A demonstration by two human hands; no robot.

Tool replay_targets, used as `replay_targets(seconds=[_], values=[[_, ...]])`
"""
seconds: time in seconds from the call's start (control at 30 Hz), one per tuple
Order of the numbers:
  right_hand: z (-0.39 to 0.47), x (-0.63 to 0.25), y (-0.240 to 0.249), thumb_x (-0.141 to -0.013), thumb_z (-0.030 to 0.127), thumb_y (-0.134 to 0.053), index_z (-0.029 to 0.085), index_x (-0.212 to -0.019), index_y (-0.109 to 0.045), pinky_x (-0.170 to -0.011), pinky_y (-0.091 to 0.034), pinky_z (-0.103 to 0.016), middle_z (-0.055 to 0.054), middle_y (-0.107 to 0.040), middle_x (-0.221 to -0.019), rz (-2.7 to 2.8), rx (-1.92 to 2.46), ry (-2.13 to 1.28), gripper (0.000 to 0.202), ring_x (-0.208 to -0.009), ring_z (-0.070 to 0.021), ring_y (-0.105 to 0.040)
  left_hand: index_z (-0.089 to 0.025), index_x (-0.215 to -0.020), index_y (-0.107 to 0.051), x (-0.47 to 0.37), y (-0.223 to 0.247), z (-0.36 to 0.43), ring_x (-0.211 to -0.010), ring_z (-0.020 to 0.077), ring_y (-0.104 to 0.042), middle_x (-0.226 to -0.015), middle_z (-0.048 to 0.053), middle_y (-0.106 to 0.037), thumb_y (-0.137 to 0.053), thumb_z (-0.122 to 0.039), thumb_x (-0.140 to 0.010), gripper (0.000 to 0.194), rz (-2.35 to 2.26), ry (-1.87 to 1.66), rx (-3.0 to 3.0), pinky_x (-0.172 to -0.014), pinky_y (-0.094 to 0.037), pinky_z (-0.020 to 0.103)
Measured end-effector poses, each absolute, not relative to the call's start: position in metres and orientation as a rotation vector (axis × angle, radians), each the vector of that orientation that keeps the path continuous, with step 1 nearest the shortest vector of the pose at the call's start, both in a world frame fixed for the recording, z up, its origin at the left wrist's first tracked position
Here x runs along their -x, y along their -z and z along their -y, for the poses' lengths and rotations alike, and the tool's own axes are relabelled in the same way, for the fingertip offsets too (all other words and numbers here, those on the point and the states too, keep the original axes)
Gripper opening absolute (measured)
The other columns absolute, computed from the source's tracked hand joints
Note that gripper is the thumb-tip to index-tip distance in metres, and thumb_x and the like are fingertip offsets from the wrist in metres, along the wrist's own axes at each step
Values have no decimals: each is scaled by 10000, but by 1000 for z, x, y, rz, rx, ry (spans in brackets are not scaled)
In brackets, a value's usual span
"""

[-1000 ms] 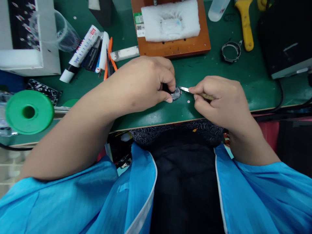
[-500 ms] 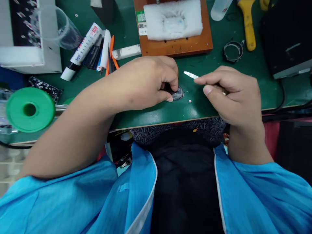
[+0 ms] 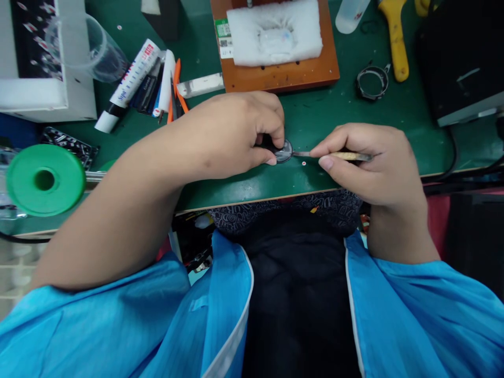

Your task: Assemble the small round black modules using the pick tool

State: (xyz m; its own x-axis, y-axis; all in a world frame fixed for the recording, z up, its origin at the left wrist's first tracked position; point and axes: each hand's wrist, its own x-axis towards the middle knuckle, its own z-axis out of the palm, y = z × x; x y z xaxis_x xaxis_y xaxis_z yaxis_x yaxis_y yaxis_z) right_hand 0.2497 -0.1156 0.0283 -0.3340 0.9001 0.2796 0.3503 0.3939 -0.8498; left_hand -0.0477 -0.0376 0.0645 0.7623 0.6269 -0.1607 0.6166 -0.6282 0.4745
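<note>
My left hand (image 3: pixel 252 128) pinches a small round dark disc, like a watch face (image 3: pixel 284 152), against the green tabletop. Its fingers hide the disc's left side. My right hand (image 3: pixel 370 163) is closed on a thin metal pry blade (image 3: pixel 302 154) with a tan, wood-like handle. The blade's tip is at the disc's right edge, and whether it is under the rim I cannot tell. Just below the blade lies a tiny white sticker with a red centre (image 3: pixel 304 163). A bare watch case ring (image 3: pixel 372 82) rests farther back on the right.
An orange-brown block (image 3: pixel 283 80) with white foam (image 3: pixel 236 31) stands at the back. Left are a white marker (image 3: pixel 128 86), orange tweezers (image 3: pixel 178 86), a clear cup (image 3: pixel 104 50) and a green spool (image 3: pixel 23 181). A yellow-handled tool (image 3: pixel 397 50) and a black box (image 3: pixel 460 58) are right.
My right hand has come down, bringing the pry blade from above and right of the disc to its right edge. My left hand still holds the disc in place.
</note>
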Motion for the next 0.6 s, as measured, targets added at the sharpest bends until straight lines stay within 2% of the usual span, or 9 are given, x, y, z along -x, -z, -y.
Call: replay_targets(seconds=[0.13, 0.3, 0.5, 0.6], values=[[115, -248, -27, -1045, 173, -829, 305, -1041, -933, -692, -577, -398, 23, -915, -931, 1896, 1078, -885, 169, -772, -209, -805, -290, -1230, -928, 48, -66, 39, -1227, 294, -850, -1447, 61, -899, -761, -316, -1067, 235, -956, -13, -2443, -1121, -654, 427], [114, -244, -21, -1074, 178, -815, 304, -1081, -915, -883, -687, -427, -20, -976, -1092, 1987, 1012, -778, 161, -1001, -261, -919, -277, -1230, -946, 45, -67, 38, -1259, 298, -860, -1430, 62, -902, -807, -286, -1076, 207, -975, 6, -2455, -1110, -654, 426], [116, -245, -21, -1090, 232, -843, 289, -1059, -926, -781, -627, -394, 4, -968, -1018, 1984, 986, -810, 105, -891, -223, -891, -269, -1224, -951, 41, -69, 40, -1233, 286, -861, -1408, 57, -893, -862, -243, -1075, 175, -999, 21, -2455, -1096, -652, 430], [117, -245, -22, -1109, 231, -818, 309, -1076, -937, -802, -658, -399, 8, -987, -1055, 1996, 1012, -823, 146, -915, -231, -912, -258, -1223, -953, 42, -67, 40, -1218, 276, -858, -1390, 53, -888, -884, -225, -1061, 179, -999, 14, -2467, -1086, -652, 418]])
